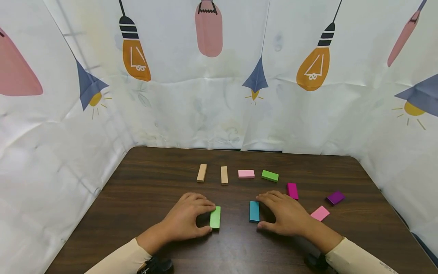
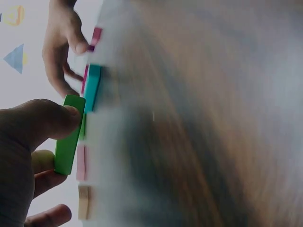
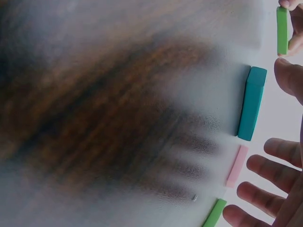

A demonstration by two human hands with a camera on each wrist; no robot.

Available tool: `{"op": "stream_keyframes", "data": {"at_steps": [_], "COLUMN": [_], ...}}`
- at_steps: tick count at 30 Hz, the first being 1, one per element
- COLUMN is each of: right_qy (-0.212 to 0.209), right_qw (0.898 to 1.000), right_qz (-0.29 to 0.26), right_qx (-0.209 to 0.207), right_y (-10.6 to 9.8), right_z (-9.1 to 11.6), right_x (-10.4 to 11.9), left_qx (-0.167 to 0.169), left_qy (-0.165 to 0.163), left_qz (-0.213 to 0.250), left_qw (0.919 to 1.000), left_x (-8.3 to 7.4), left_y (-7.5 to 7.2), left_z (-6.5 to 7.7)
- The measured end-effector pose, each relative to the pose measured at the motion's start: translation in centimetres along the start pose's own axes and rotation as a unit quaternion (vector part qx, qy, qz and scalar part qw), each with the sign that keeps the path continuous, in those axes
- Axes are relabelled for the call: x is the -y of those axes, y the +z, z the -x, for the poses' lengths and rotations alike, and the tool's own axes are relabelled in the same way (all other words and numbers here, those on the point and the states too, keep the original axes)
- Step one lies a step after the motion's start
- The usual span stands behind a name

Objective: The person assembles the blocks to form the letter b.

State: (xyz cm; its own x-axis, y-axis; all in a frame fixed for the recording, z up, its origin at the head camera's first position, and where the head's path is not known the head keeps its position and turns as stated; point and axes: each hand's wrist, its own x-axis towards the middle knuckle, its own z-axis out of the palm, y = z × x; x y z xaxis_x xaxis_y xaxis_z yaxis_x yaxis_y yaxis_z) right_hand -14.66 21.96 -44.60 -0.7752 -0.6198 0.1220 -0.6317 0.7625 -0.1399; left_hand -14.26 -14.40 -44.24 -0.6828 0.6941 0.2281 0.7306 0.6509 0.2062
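Light green block (image 1: 215,217) is pinched end to end by the left hand (image 1: 188,219), thumb on the near end, index finger on the far end. Whether it is resting on the surface (image 1: 236,255) or slightly raised cannot be told. It is located at the middle of the surface, left of the teal block (image 1: 254,211), with a gap between the two.

Right hand (image 1: 285,213) is held around the right side of the teal block. Its fingers are parted and nothing is grasped; thumb is placed near the block's near end, index finger near its far end. A gap is seen in the right wrist view, so no contact is shown.

Behind the hands, a row is formed, left to right: left tan block (image 1: 202,173) and right tan block (image 1: 224,175), both set lengthwise; pink block (image 1: 246,174), set crosswise; darker green block (image 1: 270,176), slightly angled. Magenta block (image 1: 292,190) is placed just behind the right hand. Second pink block (image 1: 320,213) is partly covered by the right wrist. Purple block (image 1: 335,197) is set farthest right. Surface is backed by white printed cloth (image 1: 205,114).
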Motion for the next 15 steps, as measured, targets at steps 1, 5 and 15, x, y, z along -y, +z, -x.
{"op": "stream_keyframes", "data": {"at_steps": [1,5,15], "right_qy": [0.000,-0.001,0.003], "right_qw": [1.000,1.000,1.000], "right_qz": [-0.001,-0.001,-0.007], "right_qx": [0.001,0.004,0.010], "right_y": [0.0,0.0,0.1], "right_z": [0.0,0.0,0.0], "right_x": [0.0,0.1,0.3], "left_qx": [0.001,0.002,-0.001], "left_qy": [0.003,0.017,0.051], "left_qz": [0.000,-0.005,-0.007], "left_qw": [1.0000,0.9998,0.9987], "left_x": [-0.4,-1.4,-3.0], "left_y": [0.0,0.1,1.0], "left_z": [0.0,0.1,0.4]}}
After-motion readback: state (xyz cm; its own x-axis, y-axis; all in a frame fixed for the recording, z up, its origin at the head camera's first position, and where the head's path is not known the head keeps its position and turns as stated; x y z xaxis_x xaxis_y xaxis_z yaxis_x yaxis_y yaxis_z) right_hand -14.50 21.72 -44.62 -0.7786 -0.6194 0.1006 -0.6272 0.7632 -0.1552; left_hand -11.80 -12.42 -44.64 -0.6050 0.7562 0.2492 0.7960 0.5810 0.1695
